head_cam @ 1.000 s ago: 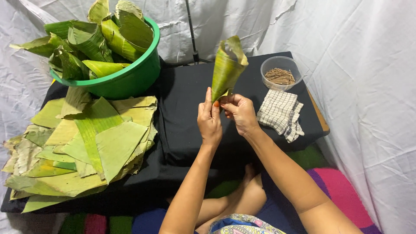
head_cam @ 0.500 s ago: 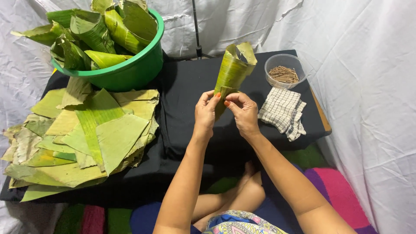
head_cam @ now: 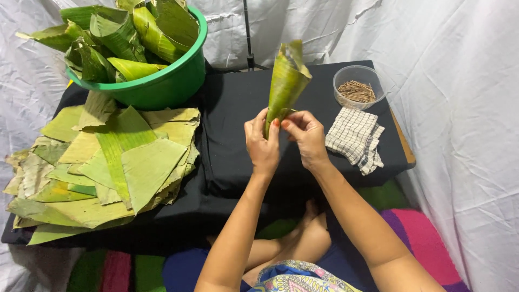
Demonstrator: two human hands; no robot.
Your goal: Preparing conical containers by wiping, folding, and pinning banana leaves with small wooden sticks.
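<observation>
Fingers of the left hand (head_cam: 263,141) and right hand (head_cam: 307,138) are pinching the narrow bottom of a green rolled banana-leaf cone (head_cam: 286,81), which is pointing up above both hands. Flat cut banana leaves (head_cam: 113,162) are lying left of the left hand, while a clear plastic cup of thin wooden sticks (head_cam: 358,88) and a folded checked cloth (head_cam: 355,138) are sitting right of the right hand

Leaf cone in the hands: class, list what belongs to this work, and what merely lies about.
In use: leaf cone, left hand, right hand, flat leaf stack, green basin of cones, bowl of sticks.
Lying about: checked cloth, white sheet.
</observation>
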